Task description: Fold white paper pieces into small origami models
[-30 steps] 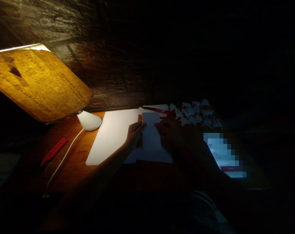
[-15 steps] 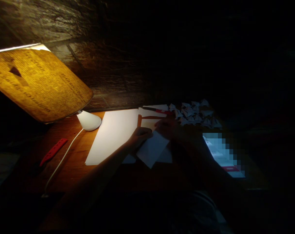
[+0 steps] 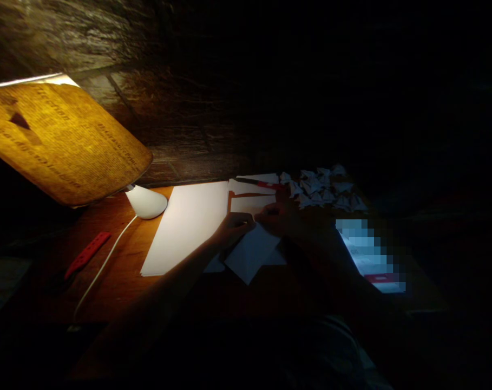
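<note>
Two hands meet at the upper end of the small white sheet [image 3: 251, 253]. It lies skewed on the wooden table [image 3: 119, 281], just beside the large white sheet [image 3: 189, 225] and partly over other paper.

Risks, as I judge them:
- The small sheet's lower corner is free, so uneven pressure from you could swing it and set a crooked crease.
- Your right side is in deep shadow, away from the lamp [image 3: 63, 143], so you could misread the paper's edge there.
- The pile of small folded papers [image 3: 322, 189] and the lit screen [image 3: 371, 254] lie near your right forearm, and a careless sweep could scatter or knock them.

Your left hand [image 3: 235, 227] is curled tight, its fingertips bunched and nipping the sheet's upper edge. Your right hand [image 3: 276, 216] touches the top corner, but it is too dark to tell how far it is open.
</note>
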Motion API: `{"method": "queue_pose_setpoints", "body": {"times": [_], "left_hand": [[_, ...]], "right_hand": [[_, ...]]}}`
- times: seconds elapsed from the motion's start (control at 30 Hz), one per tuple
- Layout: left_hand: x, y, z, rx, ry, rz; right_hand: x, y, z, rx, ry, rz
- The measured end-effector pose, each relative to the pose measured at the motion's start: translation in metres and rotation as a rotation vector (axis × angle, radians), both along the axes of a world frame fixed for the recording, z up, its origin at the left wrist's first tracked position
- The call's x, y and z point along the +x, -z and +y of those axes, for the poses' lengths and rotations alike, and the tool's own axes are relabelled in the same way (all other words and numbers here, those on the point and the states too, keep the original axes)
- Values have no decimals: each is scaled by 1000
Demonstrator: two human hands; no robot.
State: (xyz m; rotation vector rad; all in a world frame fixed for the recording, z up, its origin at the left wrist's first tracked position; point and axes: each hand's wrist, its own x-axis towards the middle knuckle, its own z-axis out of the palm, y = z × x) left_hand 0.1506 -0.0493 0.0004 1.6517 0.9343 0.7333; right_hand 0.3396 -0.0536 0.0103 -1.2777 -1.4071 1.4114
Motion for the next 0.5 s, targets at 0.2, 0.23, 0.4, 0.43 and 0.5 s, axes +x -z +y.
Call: {"method": "queue_pose_setpoints", "body": {"times": [0.2, 0.23, 0.4, 0.43, 0.5], "left_hand": [[-1, -2, 1, -8, 10, 14], [-2, -2, 1, -15, 11, 11], [-9, -6, 5, -41, 30, -14], [-11, -7, 6, -40, 34, -15], [-16, -9, 9, -53, 32, -13]], "right_hand": [[9, -3, 4, -40, 193, 68], [11, -2, 5, -38, 220, 77], [19, -1, 9, -74, 235, 186], [21, -2, 10, -77, 258, 200], [24, -4, 11, -77, 333, 198]]}}
